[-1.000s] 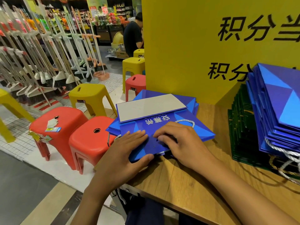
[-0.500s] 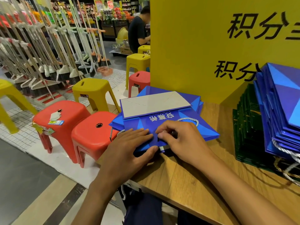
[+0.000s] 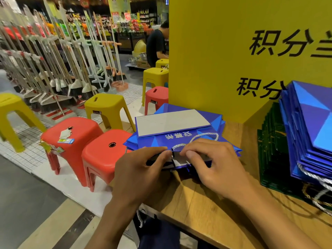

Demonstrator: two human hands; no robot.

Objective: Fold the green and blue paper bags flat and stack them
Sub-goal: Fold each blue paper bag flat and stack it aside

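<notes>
Head view: left hand (image 3: 142,169) and right hand (image 3: 215,166) are both pinching the near edge of the blue bag (image 3: 179,140), which is lying on the desk (image 3: 206,205).

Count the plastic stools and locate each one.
7. Far-left yellow stool; middle yellow stool right of it; left red stool and near red stool in front; back red stool, back yellow stool and farthest yellow stool in a row beyond. Stacked ones beneath may be hidden.
</notes>
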